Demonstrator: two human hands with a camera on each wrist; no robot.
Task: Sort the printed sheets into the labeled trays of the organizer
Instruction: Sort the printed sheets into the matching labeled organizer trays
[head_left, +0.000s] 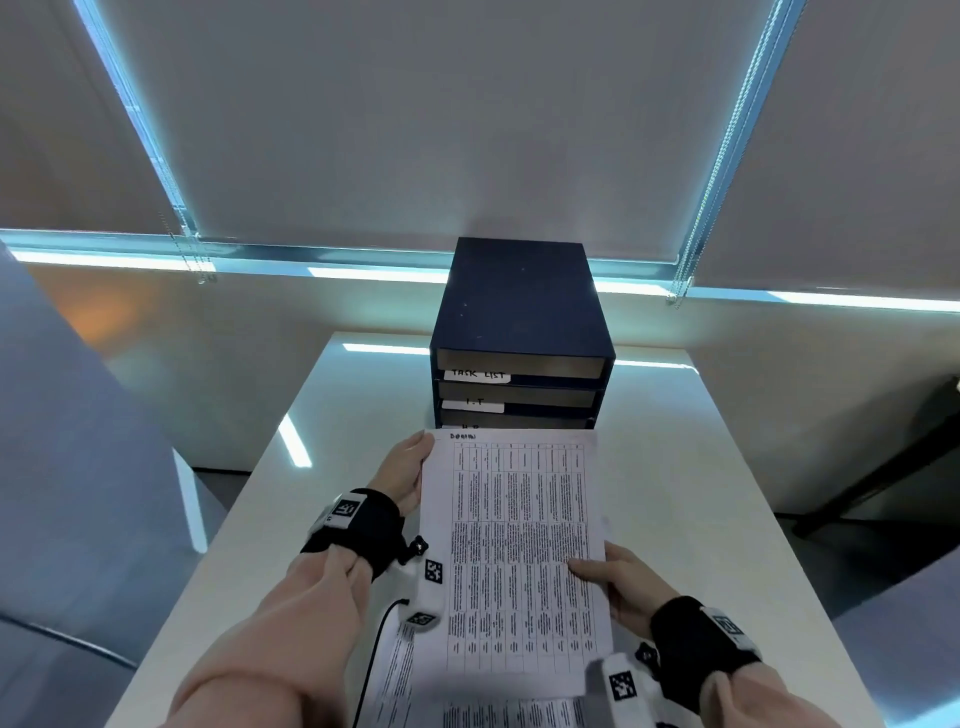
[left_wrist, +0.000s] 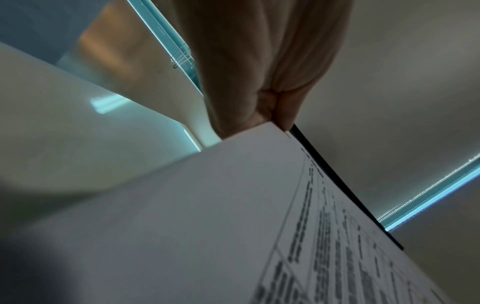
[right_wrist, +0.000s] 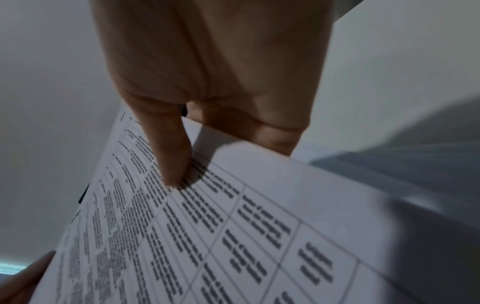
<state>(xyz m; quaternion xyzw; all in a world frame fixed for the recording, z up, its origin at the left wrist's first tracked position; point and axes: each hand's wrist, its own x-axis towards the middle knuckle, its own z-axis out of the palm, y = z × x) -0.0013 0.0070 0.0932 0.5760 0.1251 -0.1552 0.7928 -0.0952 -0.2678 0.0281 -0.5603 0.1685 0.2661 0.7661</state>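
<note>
A: What does the sheet (head_left: 511, 561) look like?

B: White paper printed with a table of many narrow columns of small dark text, and a short handwritten word at its top left corner, too blurred to read.

A: Where is it?

B: Held above the white tabletop (head_left: 691, 467), just in front of the dark blue organizer (head_left: 519, 312). Its far edge hides the lowest tray; the upper labels read "TASK LIST" and "I.T".

A: Which way does it point?

B: Its long axis runs away from the person toward the organizer, top edge farthest, printed face up.

A: And the hands?

B: The left hand (head_left: 402, 470) grips the far left edge. The right hand (head_left: 621, 582) pinches the right edge, thumb on top, other fingers under.

A: Anything else?

B: More printed sheets (head_left: 498, 711) lie on the tabletop at the near edge
</note>
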